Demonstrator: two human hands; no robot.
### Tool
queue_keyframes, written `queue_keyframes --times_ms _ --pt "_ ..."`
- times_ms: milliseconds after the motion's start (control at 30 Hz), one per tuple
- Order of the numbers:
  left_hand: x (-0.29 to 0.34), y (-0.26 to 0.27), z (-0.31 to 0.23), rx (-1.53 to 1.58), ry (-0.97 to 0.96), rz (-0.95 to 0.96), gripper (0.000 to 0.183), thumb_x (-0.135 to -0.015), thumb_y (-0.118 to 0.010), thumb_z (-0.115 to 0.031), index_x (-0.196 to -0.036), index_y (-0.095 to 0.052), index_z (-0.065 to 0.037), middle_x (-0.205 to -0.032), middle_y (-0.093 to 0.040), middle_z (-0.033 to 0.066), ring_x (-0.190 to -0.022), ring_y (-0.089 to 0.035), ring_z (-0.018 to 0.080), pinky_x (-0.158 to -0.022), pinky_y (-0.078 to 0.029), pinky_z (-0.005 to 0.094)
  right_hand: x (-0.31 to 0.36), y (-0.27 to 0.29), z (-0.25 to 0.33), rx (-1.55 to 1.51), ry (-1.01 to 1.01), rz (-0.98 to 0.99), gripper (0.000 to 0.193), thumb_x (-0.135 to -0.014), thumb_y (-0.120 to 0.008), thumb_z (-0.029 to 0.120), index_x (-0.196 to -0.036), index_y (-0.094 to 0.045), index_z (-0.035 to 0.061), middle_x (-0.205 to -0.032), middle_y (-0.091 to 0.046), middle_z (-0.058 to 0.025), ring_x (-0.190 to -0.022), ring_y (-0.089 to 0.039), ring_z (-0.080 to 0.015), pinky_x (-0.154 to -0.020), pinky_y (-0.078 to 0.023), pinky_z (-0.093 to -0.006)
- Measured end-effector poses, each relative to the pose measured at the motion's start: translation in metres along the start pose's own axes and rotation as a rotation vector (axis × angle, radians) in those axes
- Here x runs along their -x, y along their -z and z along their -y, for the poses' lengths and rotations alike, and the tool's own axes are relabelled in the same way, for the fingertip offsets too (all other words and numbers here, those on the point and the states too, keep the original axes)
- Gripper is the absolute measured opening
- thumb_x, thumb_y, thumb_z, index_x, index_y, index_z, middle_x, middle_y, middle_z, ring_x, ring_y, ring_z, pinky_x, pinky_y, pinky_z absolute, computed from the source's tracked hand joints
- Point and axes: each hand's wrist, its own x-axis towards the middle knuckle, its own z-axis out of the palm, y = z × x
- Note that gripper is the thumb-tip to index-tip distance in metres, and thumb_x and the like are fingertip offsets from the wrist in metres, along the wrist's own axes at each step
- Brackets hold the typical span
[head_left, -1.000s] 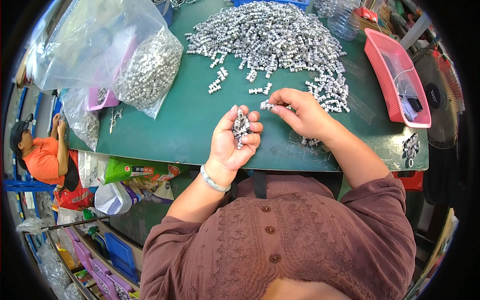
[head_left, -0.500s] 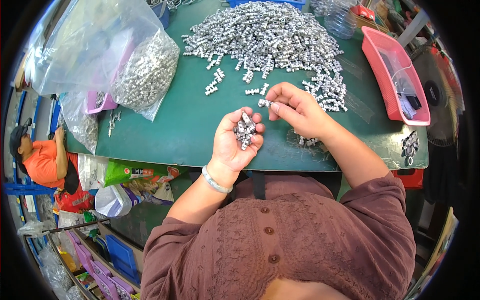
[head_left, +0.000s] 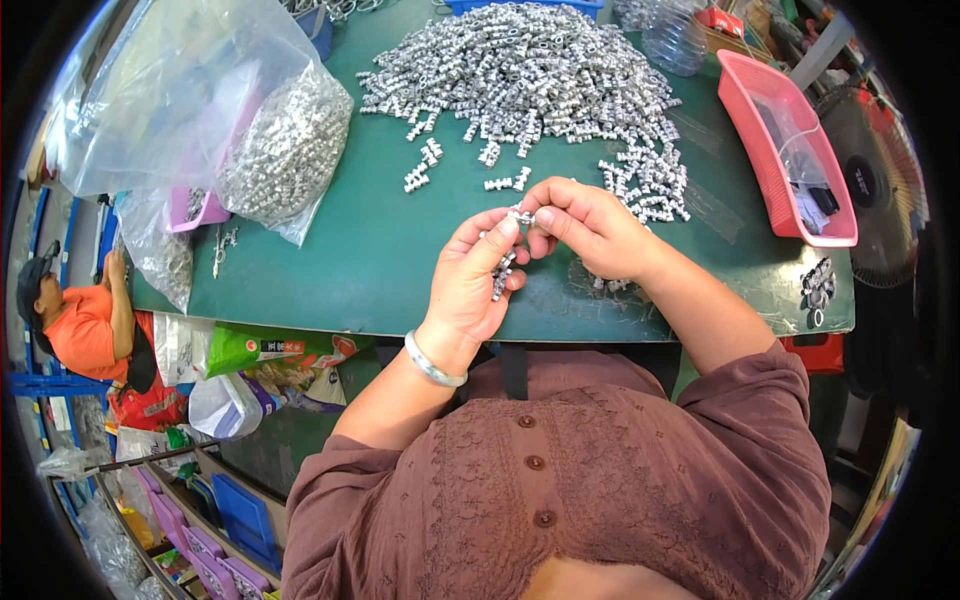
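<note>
My left hand (head_left: 468, 275) is curled around several small silvery metal parts (head_left: 501, 277) that show between its palm and fingers. Thumb and fingertips of my right hand (head_left: 590, 230) pinch one small metal part (head_left: 521, 216), and the left thumb and forefinger meet it from the other side. Both hands hover over the near half of the green table (head_left: 370, 270). Beyond them rises a big heap of the same metal parts (head_left: 520, 75), with a few strays at its near edge. A few more parts lie partly hidden below my right wrist.
At left stand a clear plastic bag of metal parts (head_left: 285, 150) and a purple basket (head_left: 208, 212). A pink basket (head_left: 735, 130) sits at right, near a fan (head_left: 865, 185). Dark rings (head_left: 818, 290) lie at the right corner. Far left is another person in orange (head_left: 90, 330).
My right hand has brought its small part to the left hand's fingertips. The left thumb and forefinger have closed in on it, partly covering the parts in the palm.
</note>
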Motion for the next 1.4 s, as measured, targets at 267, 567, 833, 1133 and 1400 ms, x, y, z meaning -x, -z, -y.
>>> queue_keyframes --times_ms 267,567,833,1133,1400 --pt "-0.004 0.006 -0.002 0.411 0.229 0.052 0.013 -0.086 -0.055 -0.021 -0.09 -0.052 -0.009 -0.08 -0.053 0.0037 -0.069 -0.049 0.0144 -0.047 -0.038 0.0199 -0.003 0.013 -0.012 0.145 0.007 -0.193 0.016 -0.089 -0.043 0.01 -0.097 -0.052 0.0014 -0.069 -0.057 -0.004 -0.062 -0.052 -0.0086 -0.059 -0.043 -0.0232" --pt "-0.005 0.009 -0.004 0.526 0.29 0.089 0.014 -0.088 -0.052 -0.023 -0.087 -0.052 -0.009 -0.08 -0.053 0.0052 -0.069 -0.049 0.0149 -0.048 -0.039 0.0203 -0.005 0.027 -0.023 0.819 0.153 -0.395 0.015 -0.081 -0.051 0.004 -0.094 -0.058 0.001 -0.08 -0.058 -0.0095 -0.075 -0.055 -0.0213 -0.069 -0.044 -0.0326" --pt "0.0 0.01 -0.008 0.511 0.208 0.083 0.014 -0.082 -0.057 -0.02 -0.09 -0.056 -0.009 -0.09 -0.052 0.0094 -0.076 -0.05 0.0188 -0.052 -0.044 0.025 -0.008 0.016 -0.025 1.061 0.211 -0.232 0.016 -0.07 -0.065 0.014 -0.086 -0.064 0.0107 -0.085 -0.051 -0.005 -0.086 -0.047 -0.0243 -0.075 -0.037 -0.0362" --pt "0.002 0.013 -0.005 0.327 0.096 -0.031 0.017 -0.081 -0.057 -0.007 -0.097 -0.054 -0.009 -0.087 -0.055 0.0076 -0.071 -0.052 0.0169 -0.049 -0.042 0.0221 -0.011 0.012 -0.026 0.995 0.198 -0.183 0.007 -0.073 -0.06 0.007 -0.08 -0.06 0.0063 -0.084 -0.051 -0.0046 -0.086 -0.046 -0.0239 -0.077 -0.036 -0.0355" --pt "0.004 0.0 -0.005 -0.009 0.018 -0.091 0.021 -0.081 -0.059 -0.006 -0.101 -0.052 -0.006 -0.082 -0.057 0.0051 -0.069 -0.052 0.0146 -0.048 -0.04 0.0205 -0.009 0.008 -0.01 0.642 0.328 -0.153 0.003 -0.076 -0.057 0.005 -0.079 -0.057 0.0039 -0.085 -0.052 -0.0066 -0.084 -0.047 -0.0261 -0.078 -0.037 -0.0346"
